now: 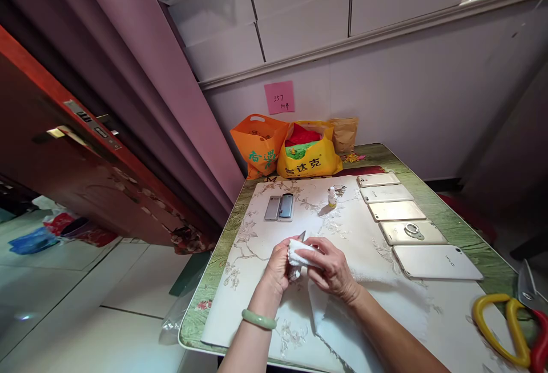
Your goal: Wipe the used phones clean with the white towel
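Note:
My left hand [278, 266] is closed round a thin, dark-edged phone [302, 236], mostly hidden by fingers and cloth, so its kind is not fully certain. My right hand [333, 267] pinches a folded white cloth [298, 252] against it. Beyond my hands, two small phones [279, 207] lie side by side on the pale floral mat [240, 299]. To their right stands a small white spray bottle [333, 197]. A larger white cloth [363, 310] spreads under my right forearm.
Several phones [396, 210] lie in a column along the table's right side. Yellow-and-red-handled scissors [505, 327] rest at the near right corner. An orange bag [259, 145], a yellow bag [310, 156] and a brown pouch [343, 133] stand at the back by the wall.

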The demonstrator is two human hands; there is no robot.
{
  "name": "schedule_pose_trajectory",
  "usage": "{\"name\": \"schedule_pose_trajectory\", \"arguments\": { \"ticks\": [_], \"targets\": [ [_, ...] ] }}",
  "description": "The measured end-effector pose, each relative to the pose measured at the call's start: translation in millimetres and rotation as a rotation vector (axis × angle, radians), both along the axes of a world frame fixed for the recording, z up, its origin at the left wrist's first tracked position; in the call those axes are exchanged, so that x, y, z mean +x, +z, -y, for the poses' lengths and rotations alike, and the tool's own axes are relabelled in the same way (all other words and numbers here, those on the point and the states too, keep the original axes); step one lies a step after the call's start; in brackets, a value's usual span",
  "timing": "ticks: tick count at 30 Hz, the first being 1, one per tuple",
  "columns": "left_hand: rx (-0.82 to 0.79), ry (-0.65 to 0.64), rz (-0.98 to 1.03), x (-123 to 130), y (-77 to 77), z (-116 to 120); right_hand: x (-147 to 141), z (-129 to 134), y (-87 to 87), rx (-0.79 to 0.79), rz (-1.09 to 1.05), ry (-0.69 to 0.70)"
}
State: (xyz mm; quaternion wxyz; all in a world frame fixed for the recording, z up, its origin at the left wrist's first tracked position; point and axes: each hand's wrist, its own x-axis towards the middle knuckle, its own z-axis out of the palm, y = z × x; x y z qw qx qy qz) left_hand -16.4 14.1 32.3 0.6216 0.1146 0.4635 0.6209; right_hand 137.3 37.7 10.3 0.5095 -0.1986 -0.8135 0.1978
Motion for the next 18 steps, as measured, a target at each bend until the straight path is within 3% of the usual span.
{"name": "schedule_pose_trajectory", "arguments": {
  "ticks": [5, 8, 13, 18],
  "targets": [
    [-0.074, -0.203, 0.167, 8, 10.2, 5, -2, -13, -11.8, -0.268, -0.118, -0.260],
    [-0.041, -0.296, 0.262, 10, 17.5, 9, -2, -20, -17.0, -0.452, -0.244, -0.338],
    [0.047, -0.330, 0.287, 11, 17.0, 16, 3, -27, -15.7, -0.627, -0.301, -0.239],
    [-0.040, -0.389, 0.317, -2, 16.4, 12, 3, -24, -11.6, -0.560, -0.247, -0.157]
  ]
}}
